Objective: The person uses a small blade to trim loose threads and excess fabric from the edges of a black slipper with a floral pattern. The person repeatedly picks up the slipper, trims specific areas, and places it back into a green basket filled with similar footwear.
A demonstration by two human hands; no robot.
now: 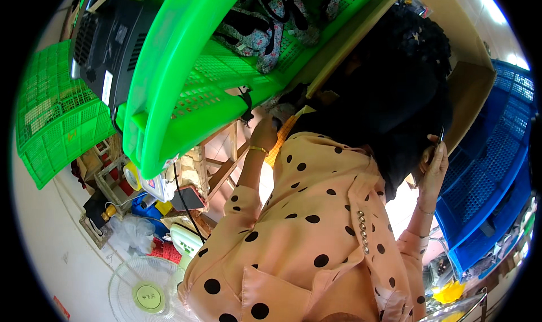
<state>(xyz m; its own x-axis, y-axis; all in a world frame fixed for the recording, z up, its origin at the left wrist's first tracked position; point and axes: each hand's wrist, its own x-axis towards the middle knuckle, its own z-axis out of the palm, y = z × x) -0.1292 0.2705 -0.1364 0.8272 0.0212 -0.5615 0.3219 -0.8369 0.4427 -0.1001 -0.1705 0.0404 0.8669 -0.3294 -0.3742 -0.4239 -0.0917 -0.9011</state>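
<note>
Black cloth (389, 102) lies over my lap and runs up to an open cardboard box (468, 90). My right hand (433, 164) is closed at the cloth's right edge, around a small tool with a thin, pointed metal tip (441, 134); its kind is hard to make out. On the other side, my left hand (264, 134) hangs beside a yellow-orange mesh piece (282, 138), below the green basket's rim. Its fingers are mostly hidden in shadow. Above it the large green plastic basket (169, 57) holds several grey patterned pieces with black parts (259, 37).
Blue plastic crates (491, 152) stand at the right. At the left are another green crate (56, 113), a black boxy device (113, 45), a phone (189, 199) on a wooden stand, a dangling black cable (183, 203) and a fan (148, 296). A yellow bundle (449, 292) lies lower right.
</note>
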